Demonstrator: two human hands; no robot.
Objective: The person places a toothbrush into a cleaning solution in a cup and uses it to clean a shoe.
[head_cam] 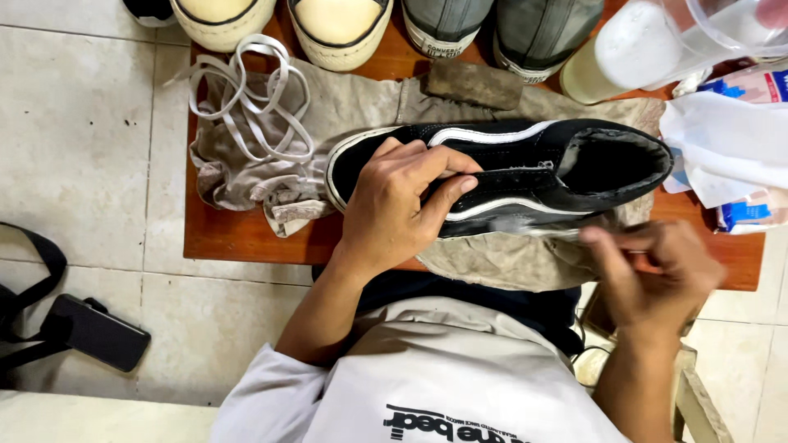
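Observation:
A black sneaker [525, 168] with white side stripes and a white sole lies on its side on a dirty beige cloth [353, 107]. My left hand [398, 201] grips the shoe over its toe and lace area. My right hand [652, 271], blurred by motion, holds a small brush [546, 230] whose bristles touch the lower side of the shoe near the heel. The shoe has no laces in it.
A low wooden table [238, 234] carries the cloth, loose white laces [246, 90], a dark block [472, 82], two cream shoes [336, 29], two grey shoes [533, 33], a plastic jug [648, 45] and white paper packs [730, 148]. A black phone [94, 332] lies on the tile floor.

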